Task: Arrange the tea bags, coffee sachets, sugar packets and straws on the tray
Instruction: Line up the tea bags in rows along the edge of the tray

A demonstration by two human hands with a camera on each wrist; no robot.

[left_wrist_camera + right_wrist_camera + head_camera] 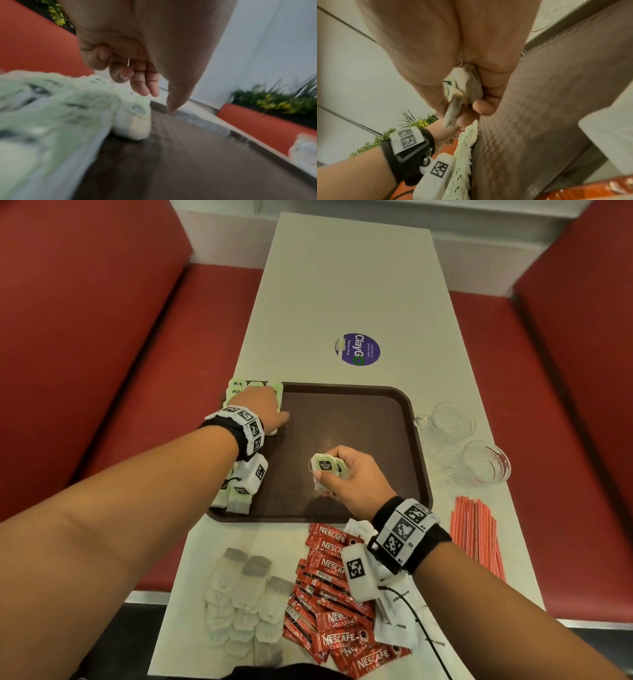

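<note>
A row of tea bags [236,440] lines the tray [359,419]'s left edge under the loosely curled left hand [260,409]; bare tray lies beside. The right hand [346,477] pinches a few tea bags [325,465], their count unclear.

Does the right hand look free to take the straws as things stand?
Probably not yet: the right hand grips tea bags over the tray. The straws lie uncovered to its right.

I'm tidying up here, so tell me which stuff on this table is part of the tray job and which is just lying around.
Part of the job:
tray
tea bags in the right hand
tea bag row by the left hand
loose tea bags
coffee sachets
straws

Just lying about:
two glass cups
round sticker
</note>
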